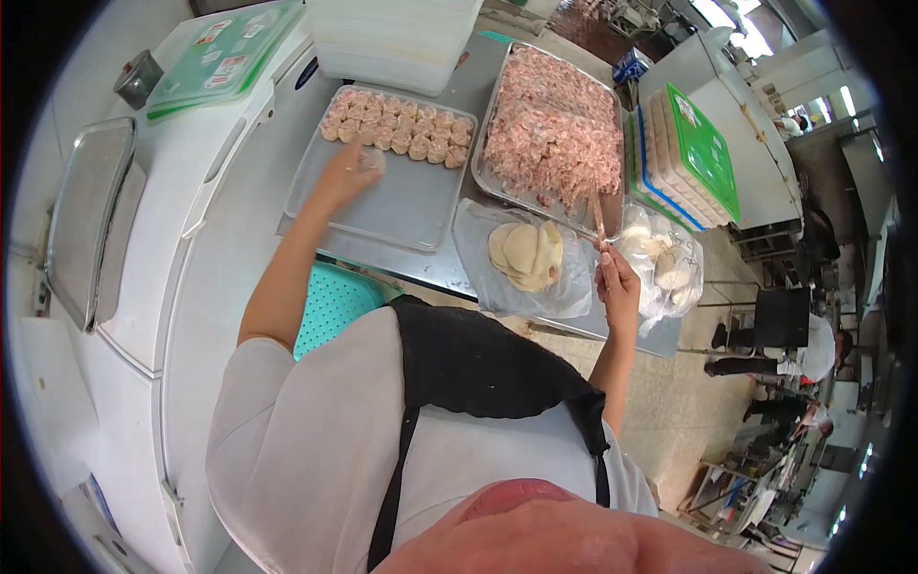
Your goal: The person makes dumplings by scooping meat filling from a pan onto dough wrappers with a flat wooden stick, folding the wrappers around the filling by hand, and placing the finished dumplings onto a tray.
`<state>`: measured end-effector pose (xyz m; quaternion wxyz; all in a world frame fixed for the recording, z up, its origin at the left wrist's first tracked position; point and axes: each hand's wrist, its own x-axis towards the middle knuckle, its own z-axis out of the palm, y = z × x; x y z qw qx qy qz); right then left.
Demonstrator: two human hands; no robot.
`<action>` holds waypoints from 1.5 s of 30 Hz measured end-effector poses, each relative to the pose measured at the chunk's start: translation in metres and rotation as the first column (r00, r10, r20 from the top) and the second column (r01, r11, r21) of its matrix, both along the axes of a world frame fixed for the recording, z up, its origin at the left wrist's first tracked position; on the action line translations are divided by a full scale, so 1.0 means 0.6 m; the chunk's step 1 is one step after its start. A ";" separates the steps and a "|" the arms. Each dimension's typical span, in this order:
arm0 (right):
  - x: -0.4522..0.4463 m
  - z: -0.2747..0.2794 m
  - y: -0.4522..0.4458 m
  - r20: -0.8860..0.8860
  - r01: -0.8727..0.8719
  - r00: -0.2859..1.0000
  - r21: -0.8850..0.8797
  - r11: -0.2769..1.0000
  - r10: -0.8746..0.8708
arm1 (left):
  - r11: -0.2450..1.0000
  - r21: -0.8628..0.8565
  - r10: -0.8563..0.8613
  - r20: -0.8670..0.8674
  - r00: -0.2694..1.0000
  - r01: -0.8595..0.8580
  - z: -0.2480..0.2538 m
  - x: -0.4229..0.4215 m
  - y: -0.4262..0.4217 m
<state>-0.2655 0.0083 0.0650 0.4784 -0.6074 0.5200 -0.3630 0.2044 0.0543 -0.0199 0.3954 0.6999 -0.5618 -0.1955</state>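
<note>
**Handling dumplings (406, 124) on one side, spatula (600, 218) on the other**

Positioning a pale dumpling (373, 163) just below the finished rows, beside the bare part of the shallow tray (397, 203). Curling the left hand (346, 177) around it with fingers partly bent, but not being able to tell whether gripping or letting go. Possibly risking dented neighbours by pressing in too close, or a split wrapper by pinching too hard.

Clasping the spatula's near end in the right hand (617, 277), with fingers closed around it, and pointing the smeared blade at the near edge of the meat filling (555, 124) in the metal tray (504, 194). Perhaps risking drips on the stacked wrappers (521, 251) by swinging a loaded blade over them, and dry edges by leaving them uncovered on the plastic sheet (475, 251).

Working close to a bag of pale dough (669, 263) on the worktop (426, 268), and so probably risking snagging its loose film through careless wrist movement.
</note>
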 end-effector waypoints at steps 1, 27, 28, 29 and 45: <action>0.000 0.002 0.004 -0.002 0.012 1.000 0.000 1.000 -0.012 | 1.000 0.000 -0.012 -0.002 1.000 0.012 0.001 -0.031 -0.011; -0.074 -0.042 -0.339 -0.907 -0.665 0.418 -0.336 0.667 -0.039 | 0.992 -0.107 -0.074 -0.082 0.994 0.065 0.065 -0.385 -0.041; -0.069 -0.056 -0.332 -0.906 -0.666 0.421 -0.330 0.669 -0.028 | 0.987 -0.087 -0.142 -0.048 0.989 0.138 0.058 -0.423 -0.041; -0.066 -0.070 -0.320 -0.916 -0.720 0.400 -0.310 0.621 0.007 | 0.976 -0.065 -0.208 -0.015 0.978 0.206 0.045 -0.459 -0.046; -0.103 -0.076 -0.305 -0.877 -0.875 0.407 -0.295 0.383 0.254 | 0.883 0.135 -0.429 0.619 0.658 0.450 -0.039 -0.628 -0.084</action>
